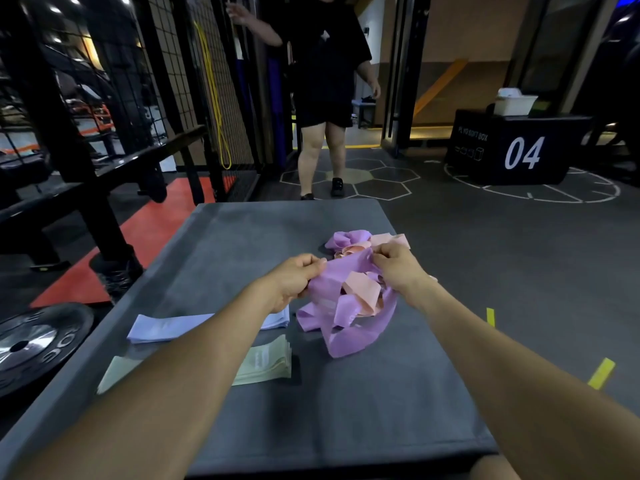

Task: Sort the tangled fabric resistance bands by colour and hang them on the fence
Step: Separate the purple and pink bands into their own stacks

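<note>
Hands worked a band tangle on a grey mat (pixel 242 237) in a gym.
At frame centre, the left hand (pixel 294 275) and right hand (pixel 398 268) pinched purple bands (pixel 346 327) knotted with pink bands (pixel 362 289); blue bands (pixel 162 327) and green bands (pixel 266 363) lay lower left, the fence (pixel 194 74) upper left.

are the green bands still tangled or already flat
Flat. The green bands lie stacked in a neat pile on the grey mat, apart from the purple and pink tangle.
</note>
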Tool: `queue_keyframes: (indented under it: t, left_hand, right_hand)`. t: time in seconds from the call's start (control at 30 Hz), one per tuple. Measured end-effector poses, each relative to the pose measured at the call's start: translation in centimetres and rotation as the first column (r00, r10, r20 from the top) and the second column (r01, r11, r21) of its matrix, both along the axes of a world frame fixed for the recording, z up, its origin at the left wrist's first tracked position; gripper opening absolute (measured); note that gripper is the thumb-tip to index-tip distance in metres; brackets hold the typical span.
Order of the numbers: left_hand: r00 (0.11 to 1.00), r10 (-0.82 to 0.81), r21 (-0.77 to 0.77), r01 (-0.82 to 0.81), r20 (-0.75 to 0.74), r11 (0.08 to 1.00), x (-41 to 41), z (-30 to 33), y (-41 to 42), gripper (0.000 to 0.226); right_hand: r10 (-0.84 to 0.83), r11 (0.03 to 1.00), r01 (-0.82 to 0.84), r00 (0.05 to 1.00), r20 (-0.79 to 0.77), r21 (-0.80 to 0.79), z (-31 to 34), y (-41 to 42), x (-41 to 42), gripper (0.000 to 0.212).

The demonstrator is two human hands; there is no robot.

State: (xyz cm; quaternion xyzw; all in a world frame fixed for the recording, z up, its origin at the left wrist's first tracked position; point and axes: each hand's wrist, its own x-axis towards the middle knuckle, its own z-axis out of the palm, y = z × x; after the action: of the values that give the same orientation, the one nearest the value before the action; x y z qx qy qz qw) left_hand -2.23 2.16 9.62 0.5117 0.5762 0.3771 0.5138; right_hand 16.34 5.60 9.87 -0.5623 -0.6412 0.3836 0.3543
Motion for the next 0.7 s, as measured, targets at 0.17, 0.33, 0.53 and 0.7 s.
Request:
queue_keyframes:
  t: [0.17, 0.33, 0.53, 0.7]
  left_hand:
    - [0.991, 0.069, 0.009, -0.071, 0.115, 0.997, 0.4, 0.2, -0.1, 0.018]
    - [0.943, 0.044, 0.025, -0.055, 0.330, 0.998, 0.9, 0.6, -0.2, 0.019]
    - [0.927, 0.055, 0.059, -0.083, 0.371, 0.995, 2.0, 0.9, 0.0, 0.024]
    - [0.926, 0.057, 0.097, -0.101, 0.374, 0.990, 2.4, 1.1, 0.3, 0.024]
  right_hand:
    - [0.005, 1.000, -0.004, 0.997, 0.076, -0.005, -0.9, -0.1, 0.4, 0.027]
    - [0.020, 1.000, -0.019, 0.989, 0.143, -0.004, -1.6, -0.6, 1.3, 0.034]
    - [0.082, 0.996, -0.087, 0.970, 0.231, 0.012, -1.4, -0.6, 1.5, 0.031]
    - [0.145, 0.986, -0.127, 0.974, 0.174, -0.111, -2.0, -0.7, 1.8, 0.027]
